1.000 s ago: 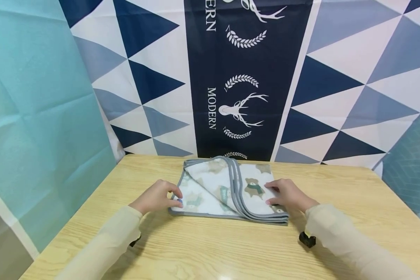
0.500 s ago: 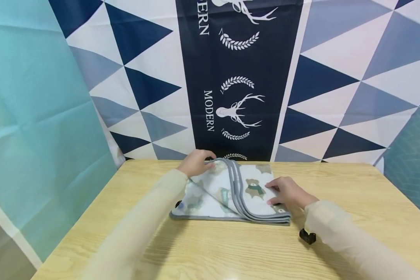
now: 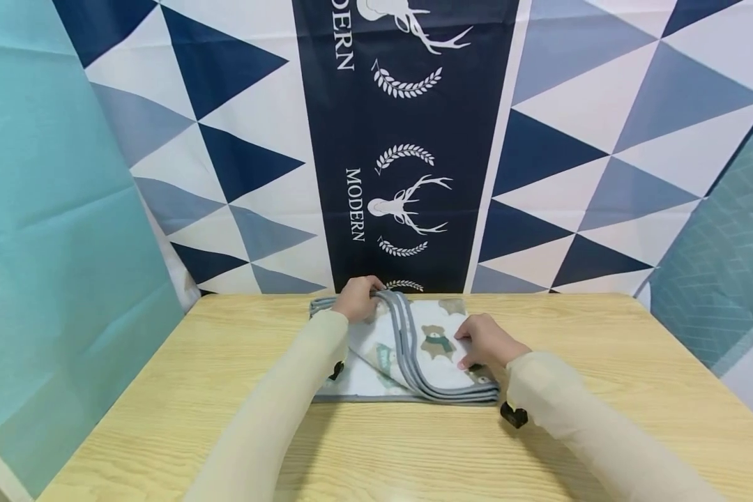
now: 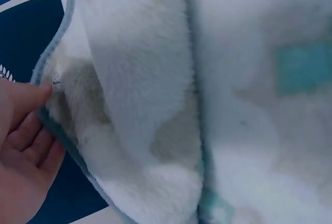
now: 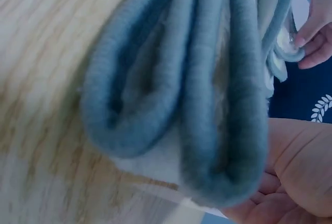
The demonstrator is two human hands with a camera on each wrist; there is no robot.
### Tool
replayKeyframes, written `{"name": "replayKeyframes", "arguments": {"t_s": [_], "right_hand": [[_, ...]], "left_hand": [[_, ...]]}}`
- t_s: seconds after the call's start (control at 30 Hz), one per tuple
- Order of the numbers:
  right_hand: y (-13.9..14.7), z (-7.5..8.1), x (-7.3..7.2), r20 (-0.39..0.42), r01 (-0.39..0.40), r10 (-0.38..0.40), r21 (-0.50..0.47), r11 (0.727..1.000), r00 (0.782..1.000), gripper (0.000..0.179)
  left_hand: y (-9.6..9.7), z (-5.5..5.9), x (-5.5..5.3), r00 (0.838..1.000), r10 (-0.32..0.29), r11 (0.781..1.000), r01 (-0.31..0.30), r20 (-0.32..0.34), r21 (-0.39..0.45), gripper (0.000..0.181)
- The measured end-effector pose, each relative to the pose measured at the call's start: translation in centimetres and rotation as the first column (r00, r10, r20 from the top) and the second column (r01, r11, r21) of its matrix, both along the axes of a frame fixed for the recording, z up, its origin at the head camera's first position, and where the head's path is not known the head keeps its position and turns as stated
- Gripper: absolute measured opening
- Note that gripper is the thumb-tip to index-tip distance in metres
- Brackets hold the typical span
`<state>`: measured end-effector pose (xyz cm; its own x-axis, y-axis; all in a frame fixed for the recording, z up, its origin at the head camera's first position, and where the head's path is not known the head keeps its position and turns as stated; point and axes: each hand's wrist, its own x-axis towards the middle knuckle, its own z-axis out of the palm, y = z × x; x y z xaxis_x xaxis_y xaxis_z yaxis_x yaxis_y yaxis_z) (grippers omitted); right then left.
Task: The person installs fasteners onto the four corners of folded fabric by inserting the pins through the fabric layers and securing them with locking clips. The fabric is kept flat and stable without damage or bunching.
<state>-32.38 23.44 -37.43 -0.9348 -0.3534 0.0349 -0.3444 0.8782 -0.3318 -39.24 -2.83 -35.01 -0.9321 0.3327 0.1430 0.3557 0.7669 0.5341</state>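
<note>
A folded fleece blanket (image 3: 438, 366), white with printed bears and grey-blue trim, lies near the far side of the table. At its far edge, my left hand (image 3: 355, 298) grips the loose upper layer. In the left wrist view, the thumb of my left hand (image 4: 26, 146) is on the fleece and the other fingers are under the trim. My right hand (image 3: 486, 345) rests on the right part of the blanket, thumb and fingers apart. The right wrist view shows the looped trim of the blanket (image 5: 223, 105) close up beside my right hand (image 5: 298, 167), its fingertips hidden.
The wooden table (image 3: 408, 453) extends in front of and beside the blanket. A patterned cloth (image 3: 389, 139) with triangles and deer heads hangs right behind the table's far edge. A teal panel (image 3: 69, 244) stands at the left.
My left hand has moved from the blanket's left side to its far edge and taken hold of the upper layer. My right hand has stayed on the right part. The head view has shifted slightly.
</note>
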Motion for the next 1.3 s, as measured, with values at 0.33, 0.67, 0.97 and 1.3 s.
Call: {"name": "replayKeyframes", "arguments": {"t_s": [0.33,0.67,0.97,1.3], "right_hand": [[-0.7,0.5,-0.4,0.05,0.048,-0.05,0.054,0.997,0.997,0.05],[-0.6,0.8,-0.6,0.021,0.005,-0.006,0.051,0.999,1.0,0.049],[-0.8,0.5,-0.7,0.049,0.018,-0.02,0.05,0.999,0.999,0.05],[-0.8,0.7,-0.4,0.065,0.034,-0.037,0.05,0.998,0.997,0.051]], "left_hand": [[-4.7,0.8,3.7,0.966,-0.144,0.99,0.143,-0.215,-0.017,0.018],[-10.8,1.1,8.8,0.94,-0.282,0.958,0.264,-0.194,-0.111,0.026],[-13.5,0.7,10.4,0.941,-0.309,0.942,0.284,-0.137,-0.177,0.045],[-11.6,1.3,9.5,0.963,-0.241,0.958,0.217,-0.117,-0.19,0.034]]}}
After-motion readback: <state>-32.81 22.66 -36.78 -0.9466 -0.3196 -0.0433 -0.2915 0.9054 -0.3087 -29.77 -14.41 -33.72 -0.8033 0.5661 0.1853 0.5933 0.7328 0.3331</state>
